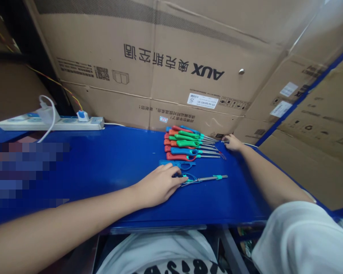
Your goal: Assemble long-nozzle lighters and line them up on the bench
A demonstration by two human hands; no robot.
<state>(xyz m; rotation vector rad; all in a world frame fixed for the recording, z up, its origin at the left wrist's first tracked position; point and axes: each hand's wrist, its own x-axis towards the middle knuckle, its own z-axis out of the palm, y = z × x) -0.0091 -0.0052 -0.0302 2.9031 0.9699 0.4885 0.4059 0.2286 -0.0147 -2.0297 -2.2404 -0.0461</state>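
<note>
My left hand (162, 185) is closed on the handle end of a disassembled long-nosed lighter; its metal tube (207, 179) with a turquoise collar points to the right. Just above that hand lies a loose blue handle half-shell (190, 164). Beyond it is a pile of long-nosed lighters (185, 143) with red, green and blue handles, their metal tubes pointing right. My right hand (232, 143) is at the back right, close to the tube tips, with fingers pinched together. What it holds, if anything, is too small to make out. A thin reddish piece (221, 153) lies beside the tips.
A large cardboard panel (165, 91) with printing stands along the back of the blue table (108, 163). At the back left lies a white power strip (94, 123) with plugs and cables. More cardboard (311, 160) stands behind a blue frame on the right.
</note>
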